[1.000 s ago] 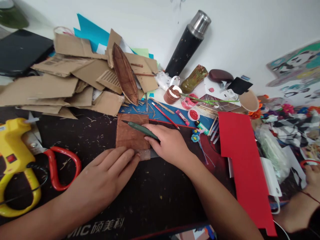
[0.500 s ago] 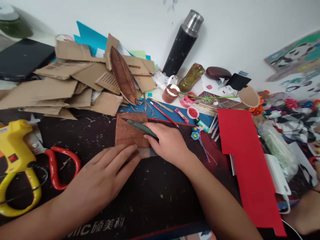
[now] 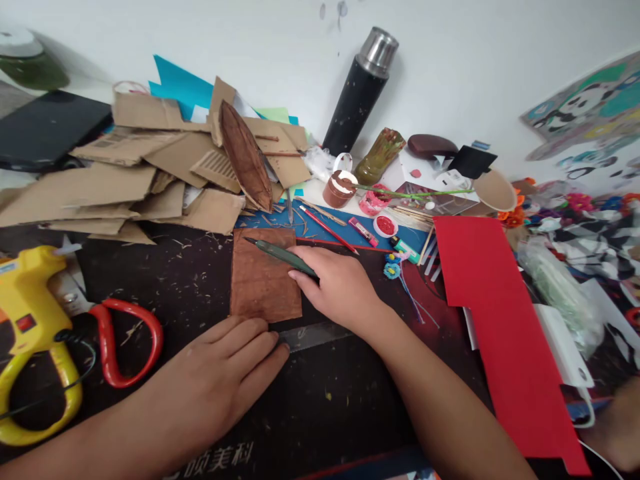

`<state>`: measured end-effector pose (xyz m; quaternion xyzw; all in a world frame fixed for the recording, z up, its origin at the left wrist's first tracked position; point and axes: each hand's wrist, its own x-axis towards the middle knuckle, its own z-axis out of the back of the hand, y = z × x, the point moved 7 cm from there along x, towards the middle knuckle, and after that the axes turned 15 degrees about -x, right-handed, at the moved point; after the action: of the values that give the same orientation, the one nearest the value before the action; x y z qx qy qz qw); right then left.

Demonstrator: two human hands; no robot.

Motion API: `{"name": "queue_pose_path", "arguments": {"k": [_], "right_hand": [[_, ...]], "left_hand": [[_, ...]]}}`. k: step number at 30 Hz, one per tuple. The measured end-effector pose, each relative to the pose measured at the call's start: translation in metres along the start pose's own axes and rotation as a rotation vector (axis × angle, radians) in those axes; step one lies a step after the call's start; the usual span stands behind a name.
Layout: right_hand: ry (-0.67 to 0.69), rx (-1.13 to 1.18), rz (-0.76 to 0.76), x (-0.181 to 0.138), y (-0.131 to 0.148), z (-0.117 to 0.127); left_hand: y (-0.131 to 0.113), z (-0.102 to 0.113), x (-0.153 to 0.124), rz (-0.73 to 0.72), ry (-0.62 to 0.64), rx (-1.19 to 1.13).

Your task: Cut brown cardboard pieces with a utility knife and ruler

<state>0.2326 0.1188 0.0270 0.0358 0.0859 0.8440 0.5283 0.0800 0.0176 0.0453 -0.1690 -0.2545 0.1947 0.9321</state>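
A brown-painted piece of cardboard (image 3: 265,283) lies flat on the dark desk mat. My left hand (image 3: 235,363) is at its near edge, fingers together on the left end of a clear ruler (image 3: 315,337); the thumb is hidden. The ruler lies on the mat just below the cardboard and runs right, beneath my right wrist. In my right hand (image 3: 340,283) is a dark green craft knife (image 3: 283,255), held like a pen, its thin tip pointing left above the cardboard.
Cardboard scraps (image 3: 100,180) and a brown boat-shaped piece (image 3: 245,157) are piled behind. At left lie a yellow glue gun (image 3: 30,287) and red-handled scissors (image 3: 107,343). Paint pots (image 3: 340,190) and a black flask (image 3: 357,100) stand at the back; red card (image 3: 490,300) lies right. Another person's arm (image 3: 617,420) shows.
My left hand has drawn the ruler toward me, off the cardboard's near edge and onto the mat. My right hand with the craft knife has stayed almost in place.
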Motion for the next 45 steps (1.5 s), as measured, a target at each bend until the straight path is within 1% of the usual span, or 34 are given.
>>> {"name": "queue_pose_path", "arguments": {"k": [2,4,7,8,9,12,15,19,22,24,26,27,28,30,32,35,38,41,45], "right_hand": [[0.0,-0.003,-0.003,0.0,0.0,0.0],[-0.001,-0.005,-0.003,0.0,0.0,0.0],[-0.005,0.003,-0.004,0.0,-0.001,0.001],[-0.005,0.007,-0.007,0.0,-0.001,0.001],[-0.005,0.011,-0.01,0.0,-0.002,0.002],[-0.01,0.018,-0.02,0.001,-0.003,0.003],[-0.024,0.015,-0.026,0.001,-0.006,0.003],[-0.064,0.019,-0.062,0.002,-0.013,0.003],[-0.085,0.083,-0.056,0.002,-0.017,0.003],[-0.101,0.152,-0.048,0.002,-0.021,0.004],[-0.128,0.233,-0.069,0.0,-0.028,0.005],[-0.146,0.272,-0.087,-0.001,-0.033,0.006],[-0.165,0.308,-0.107,-0.002,-0.038,0.007],[-0.204,0.37,-0.134,-0.005,-0.047,0.008],[-0.229,0.424,-0.137,-0.007,-0.053,0.008],[-0.245,0.486,-0.123,-0.009,-0.054,0.007],[-0.242,0.521,-0.115,-0.009,-0.053,0.007],[-0.241,0.55,-0.099,-0.009,-0.053,0.007],[-0.255,0.588,-0.06,-0.009,-0.052,0.007]], "left_hand": [[0.003,0.006,0.001,-0.004,-0.036,-0.059],[0.014,0.018,0.0,0.036,-0.101,-0.085],[0.04,0.038,-0.004,0.201,-0.202,0.033],[0.047,0.042,-0.006,0.246,-0.201,0.068],[0.053,0.042,-0.007,0.276,-0.174,0.08],[0.06,0.038,-0.007,0.319,-0.117,0.083],[0.054,0.027,-0.005,0.301,-0.084,0.03],[0.036,0.016,0.002,0.196,-0.103,-0.037],[0.02,0.012,0.007,0.118,-0.104,-0.133],[0.01,0.012,0.01,0.056,-0.083,-0.198],[0.005,0.016,0.01,0.027,-0.056,-0.225],[0.006,0.019,0.01,0.029,-0.042,-0.216],[0.011,0.021,0.009,0.062,-0.015,-0.198],[0.026,0.026,0.008,0.14,0.017,-0.111],[0.042,0.029,0.007,0.177,0.028,-0.024],[0.064,0.021,0.011,0.162,0.116,-0.014],[0.078,0.012,0.016,0.135,0.184,-0.016],[0.087,0.004,0.018,0.144,0.237,0.002],[0.088,-0.001,0.02,0.154,0.211,-0.009]]}}
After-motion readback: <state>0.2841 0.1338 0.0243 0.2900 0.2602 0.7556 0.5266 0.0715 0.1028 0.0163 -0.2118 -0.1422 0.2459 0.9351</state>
